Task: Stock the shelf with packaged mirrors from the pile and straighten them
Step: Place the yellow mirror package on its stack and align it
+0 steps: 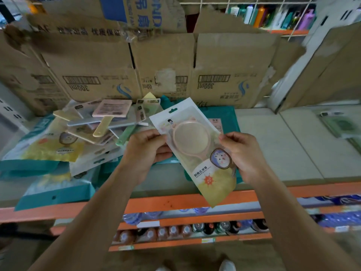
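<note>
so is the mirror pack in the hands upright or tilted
Tilted. The packaged mirror leans with its hang-hole top up-left and its bottom corner down-right, pinched at its side edges by the left hand and right hand.

Cardboard boxes (93, 75): we see them in a row at the back, print upside down.
Coloured bottles (261, 16): we spot them upper right, behind a wire grid (214, 3).
Capped bottles (172, 230): we see them lined up low down.

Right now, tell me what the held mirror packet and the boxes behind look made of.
Mirror packet: likely glossy plastic film; the pink mirror shows through a clear window. Boxes: matte brown cardboard, with torn edges and creased flaps.
</note>
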